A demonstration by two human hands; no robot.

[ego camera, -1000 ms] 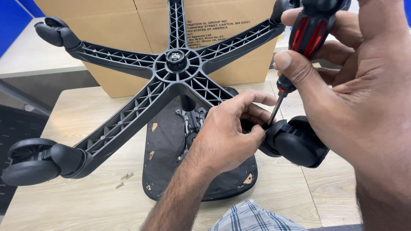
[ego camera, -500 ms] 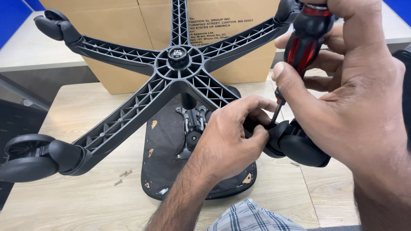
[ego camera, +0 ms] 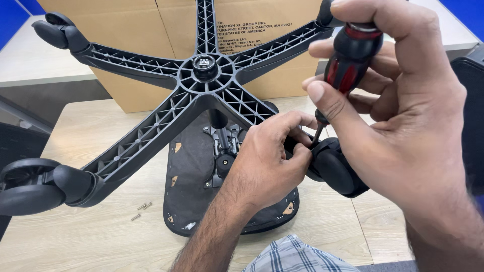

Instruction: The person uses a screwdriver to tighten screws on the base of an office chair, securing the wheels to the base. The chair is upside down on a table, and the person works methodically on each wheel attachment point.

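Note:
An upturned office chair lies on a light wooden table (ego camera: 96, 236). Its black five-arm base (ego camera: 204, 68) points at me, and the seat underside (ego camera: 189, 171) rests on the table. My right hand (ego camera: 398, 121) grips a red and black screwdriver (ego camera: 348, 58), tip angled down toward the near caster wheel (ego camera: 333, 171). My left hand (ego camera: 269, 158) curls its fingers around the spot where the screwdriver tip meets the base arm beside that caster. What the fingers pinch is hidden.
Three loose screws (ego camera: 141, 209) lie on the table left of the seat. Another caster (ego camera: 35, 184) sits at the left edge. A large cardboard box (ego camera: 146, 30) stands behind the base. A dark chair part (ego camera: 471, 116) is at the right edge.
Both hands and the screwdriver stay at the near caster. The screwdriver handle has shifted slightly left in view. My left fingers have closed tighter around the tip.

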